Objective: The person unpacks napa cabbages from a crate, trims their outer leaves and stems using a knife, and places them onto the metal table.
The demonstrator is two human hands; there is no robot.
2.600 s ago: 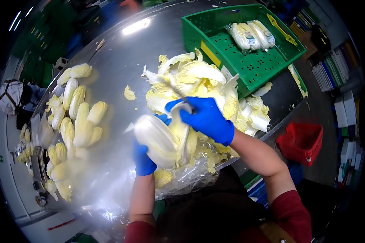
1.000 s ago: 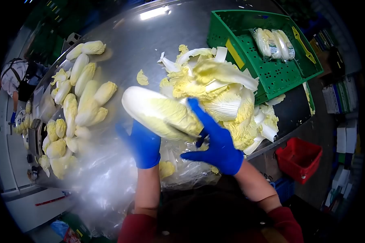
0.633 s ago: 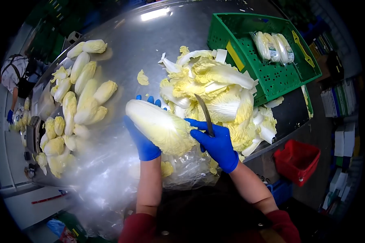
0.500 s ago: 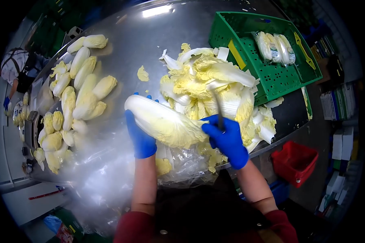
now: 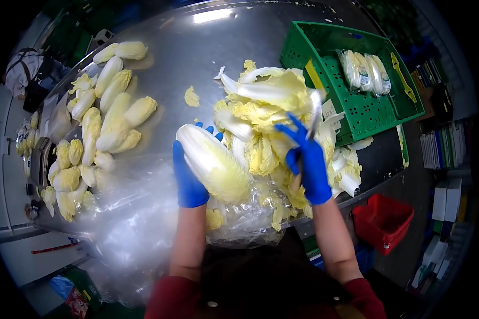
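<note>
A Chinese cabbage head, white at its base and yellow toward the leaf tips, rests in my left hand. The blue-gloved fingers wrap around its far side. My right hand, also in a blue glove, is over the heap of loose cabbage leaves, apart from the head. Some of its fingers are stretched out, while a knife, its blade blurred by motion, stays in the hand. The knife's handle is mostly hidden.
Several whole cabbages lie at the left of the metal table. Clear plastic film covers the near edge. A green crate with wrapped cabbages stands at right, a red bin below. A person is at far left.
My right hand has come away from the cabbage's leafy end, moving up and right over the leaf heap, and its fingers have spread. My left hand has tilted the cabbage more steeply.
</note>
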